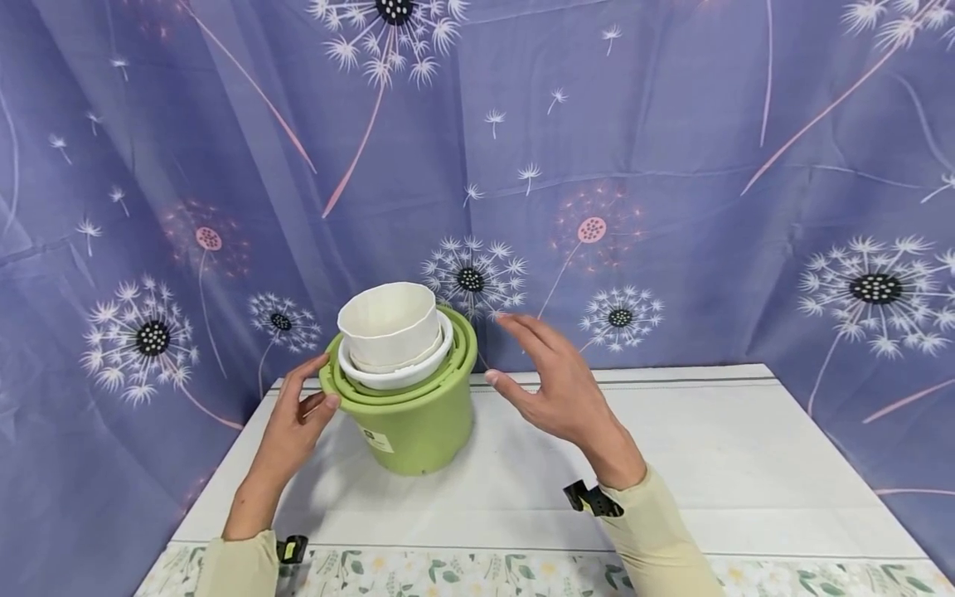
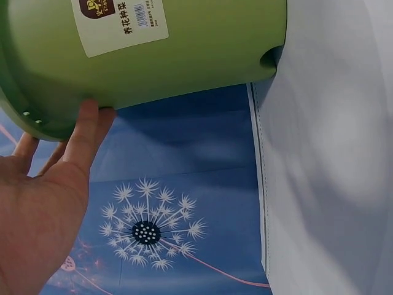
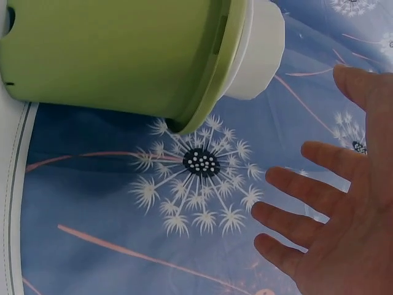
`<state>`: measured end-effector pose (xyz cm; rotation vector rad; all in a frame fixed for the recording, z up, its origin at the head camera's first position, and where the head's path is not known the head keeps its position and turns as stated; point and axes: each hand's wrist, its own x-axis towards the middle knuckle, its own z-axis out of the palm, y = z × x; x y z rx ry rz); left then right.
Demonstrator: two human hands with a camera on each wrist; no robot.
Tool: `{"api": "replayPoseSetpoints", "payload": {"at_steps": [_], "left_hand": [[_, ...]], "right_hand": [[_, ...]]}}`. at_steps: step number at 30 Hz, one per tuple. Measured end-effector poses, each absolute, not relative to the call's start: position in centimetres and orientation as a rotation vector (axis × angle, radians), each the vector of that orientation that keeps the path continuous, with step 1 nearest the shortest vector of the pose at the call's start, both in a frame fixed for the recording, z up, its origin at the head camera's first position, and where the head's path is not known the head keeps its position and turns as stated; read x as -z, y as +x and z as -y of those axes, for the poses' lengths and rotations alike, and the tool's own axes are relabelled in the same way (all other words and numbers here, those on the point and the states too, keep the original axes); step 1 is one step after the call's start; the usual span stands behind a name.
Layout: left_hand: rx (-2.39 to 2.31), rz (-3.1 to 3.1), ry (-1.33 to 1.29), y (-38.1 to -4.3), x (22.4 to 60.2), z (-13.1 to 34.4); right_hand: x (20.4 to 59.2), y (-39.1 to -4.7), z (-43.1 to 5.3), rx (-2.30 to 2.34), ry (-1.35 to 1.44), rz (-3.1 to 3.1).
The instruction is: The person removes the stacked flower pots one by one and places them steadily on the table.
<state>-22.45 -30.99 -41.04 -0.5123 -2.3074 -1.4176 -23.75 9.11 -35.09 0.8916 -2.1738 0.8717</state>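
Observation:
A green plastic flower pot (image 1: 418,431) with a paper label (image 2: 123,21) stands on the table, left of centre. Nested in its top are another green rim, a white round pot (image 1: 395,378) and, uppermost, a white faceted pot (image 1: 390,319). My left hand (image 1: 293,423) touches the outside of the green rim, thumb in front and fingers spread at the left side. In the left wrist view its fingers (image 2: 83,138) lie against the pot just below the rim. My right hand (image 1: 563,385) hovers apart, to the pot's right, fingers extended and holding nothing.
A white cloth (image 1: 671,464) covers the table, with a floral strip (image 1: 462,572) along the front edge. Behind and at both sides hangs a blue-purple dandelion-print curtain (image 1: 671,124), close to the pot's back. Each wrist wears a dark strap.

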Motion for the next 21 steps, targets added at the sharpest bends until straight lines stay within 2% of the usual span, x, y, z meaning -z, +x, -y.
{"api": "replayPoseSetpoints", "payload": {"at_steps": [21], "left_hand": [[1.415, 2.321, -0.514, -22.3, 41.0, 31.2]], "right_hand": [[34.6, -24.1, -6.5, -0.954, 0.897, 2.169]]}}
